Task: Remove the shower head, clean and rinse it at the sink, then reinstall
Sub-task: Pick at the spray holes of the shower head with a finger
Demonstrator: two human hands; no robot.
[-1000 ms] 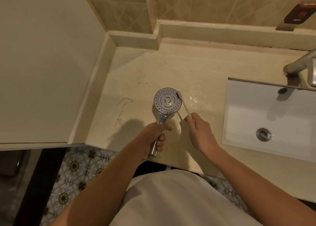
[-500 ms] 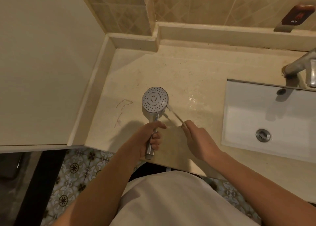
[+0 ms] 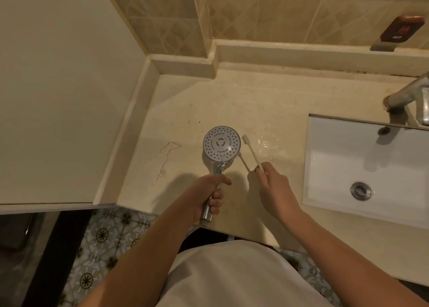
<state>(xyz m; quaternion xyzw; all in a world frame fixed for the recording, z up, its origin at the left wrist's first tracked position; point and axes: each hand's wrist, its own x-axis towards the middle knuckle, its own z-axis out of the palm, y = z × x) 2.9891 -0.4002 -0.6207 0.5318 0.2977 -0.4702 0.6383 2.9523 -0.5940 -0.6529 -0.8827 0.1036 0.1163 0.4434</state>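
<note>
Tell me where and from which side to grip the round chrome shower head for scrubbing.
Grip the chrome shower head by its slim straight handle, coming from the near counter edge, as the left hand does. The handle points toward the person and the nozzle face is up, which leaves it free for the white toothbrush held in the right hand.

Only one readable text for you: "HOT", white capitals on the dark reddish plaque (image 3: 404, 29) fixed to the tiled wall, far beyond your right hand's fingertips (image 3: 260, 168) and off to their right (the red mark above the word looks like a symbol, too blurred to make out). Nothing legible on the shower head (image 3: 221, 144) just past your left hand's fingers (image 3: 217, 201), on the toothbrush (image 3: 251, 152) pinched in your right fingers, or on the faucet (image 3: 408, 95). No brand marks, no numbers.
</note>
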